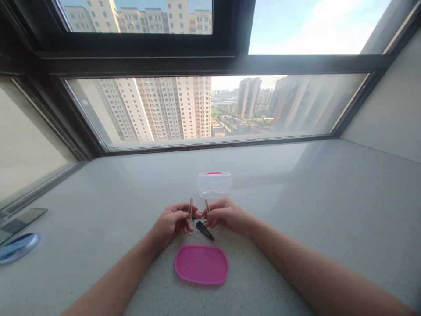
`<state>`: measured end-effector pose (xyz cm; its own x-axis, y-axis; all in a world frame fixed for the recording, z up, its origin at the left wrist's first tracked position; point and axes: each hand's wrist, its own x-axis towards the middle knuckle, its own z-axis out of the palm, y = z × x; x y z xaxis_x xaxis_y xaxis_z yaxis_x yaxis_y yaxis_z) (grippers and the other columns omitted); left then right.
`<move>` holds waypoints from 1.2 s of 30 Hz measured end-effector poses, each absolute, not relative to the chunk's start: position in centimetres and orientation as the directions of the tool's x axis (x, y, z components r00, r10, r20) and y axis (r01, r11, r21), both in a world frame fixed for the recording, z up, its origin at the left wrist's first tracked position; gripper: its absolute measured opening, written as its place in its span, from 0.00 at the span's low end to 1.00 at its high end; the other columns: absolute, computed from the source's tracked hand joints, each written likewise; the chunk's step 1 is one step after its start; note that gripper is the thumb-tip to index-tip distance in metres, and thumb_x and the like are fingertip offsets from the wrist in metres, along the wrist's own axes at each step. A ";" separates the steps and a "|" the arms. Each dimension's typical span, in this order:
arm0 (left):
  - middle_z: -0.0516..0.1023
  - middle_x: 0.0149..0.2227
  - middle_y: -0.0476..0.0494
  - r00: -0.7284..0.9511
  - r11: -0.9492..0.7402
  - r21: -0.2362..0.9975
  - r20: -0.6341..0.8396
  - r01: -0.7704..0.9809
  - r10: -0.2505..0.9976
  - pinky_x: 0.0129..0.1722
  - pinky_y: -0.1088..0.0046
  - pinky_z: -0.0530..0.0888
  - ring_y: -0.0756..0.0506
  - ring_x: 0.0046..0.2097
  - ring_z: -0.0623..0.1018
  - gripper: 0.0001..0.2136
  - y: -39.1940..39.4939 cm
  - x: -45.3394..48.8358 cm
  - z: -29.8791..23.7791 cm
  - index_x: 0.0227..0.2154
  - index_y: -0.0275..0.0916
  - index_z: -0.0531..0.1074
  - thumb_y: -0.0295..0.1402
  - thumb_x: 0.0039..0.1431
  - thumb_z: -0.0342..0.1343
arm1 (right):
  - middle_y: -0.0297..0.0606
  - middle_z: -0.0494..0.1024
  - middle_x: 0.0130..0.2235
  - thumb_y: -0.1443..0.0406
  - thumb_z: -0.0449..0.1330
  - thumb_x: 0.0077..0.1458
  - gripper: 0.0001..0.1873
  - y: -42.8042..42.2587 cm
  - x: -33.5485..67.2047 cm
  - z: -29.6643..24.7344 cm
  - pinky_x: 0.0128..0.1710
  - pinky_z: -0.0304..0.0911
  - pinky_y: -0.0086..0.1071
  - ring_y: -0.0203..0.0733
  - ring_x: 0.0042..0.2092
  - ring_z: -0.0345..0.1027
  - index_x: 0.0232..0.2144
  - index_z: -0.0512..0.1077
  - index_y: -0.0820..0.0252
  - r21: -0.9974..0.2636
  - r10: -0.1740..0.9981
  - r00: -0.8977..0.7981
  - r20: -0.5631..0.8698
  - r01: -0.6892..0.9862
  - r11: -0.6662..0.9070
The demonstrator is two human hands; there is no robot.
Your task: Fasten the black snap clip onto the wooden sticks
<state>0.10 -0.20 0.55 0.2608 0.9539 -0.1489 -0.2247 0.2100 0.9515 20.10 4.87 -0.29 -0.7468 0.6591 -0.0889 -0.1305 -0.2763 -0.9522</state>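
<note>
Beige clips point(191, 206) in hands point(171, 220) (one each)

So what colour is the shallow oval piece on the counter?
The oval piece is pink, best seen in the head view.

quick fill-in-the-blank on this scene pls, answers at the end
1. The shallow oval tray is coloured ____.
2. The left hand and right hand each hold ____ slim beige piece.
3. The hair clip lying just beyond the tray is coloured ____.
4. The clear container stands ____ from the person than the tray.

Missing words: pink; one; black; farther
</note>
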 end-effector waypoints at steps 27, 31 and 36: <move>0.75 0.27 0.39 0.247 0.222 0.952 -0.169 -0.208 0.954 0.22 0.76 0.68 0.49 0.23 0.73 0.10 -0.2 0.3 0.8 0.34 0.29 0.70 0.27 0.48 0.53 | 0.41 0.74 0.27 0.60 0.65 0.40 0.21 5.1 20.1 -0.6 0.28 0.62 0.25 0.33 0.27 0.67 0.36 0.73 0.70 -0.965 0.634 -0.770 -0.071 -0.109 -0.240; 0.74 0.23 0.41 0.245 0.233 0.949 -0.179 -0.213 0.953 0.22 0.77 0.68 0.48 0.23 0.74 0.09 -0.2 0.3 0.9 0.34 0.29 0.69 0.26 0.49 0.52 | 0.41 0.74 0.27 0.60 0.65 0.40 0.21 5.1 20.1 -0.6 0.29 0.63 0.25 0.33 0.27 0.68 0.36 0.73 0.70 -0.963 0.636 -0.769 -0.070 -0.114 -0.244; 0.76 0.34 0.37 0.240 0.227 0.947 -0.171 -0.229 0.956 0.22 0.75 0.69 0.48 0.24 0.75 0.10 -0.1 0.3 0.7 0.35 0.30 0.69 0.32 0.54 0.50 | 0.42 0.73 0.27 0.60 0.63 0.42 0.20 5.1 20.0 -0.7 0.28 0.64 0.24 0.34 0.27 0.68 0.35 0.73 0.72 -0.952 0.649 -0.757 -0.078 -0.136 -0.273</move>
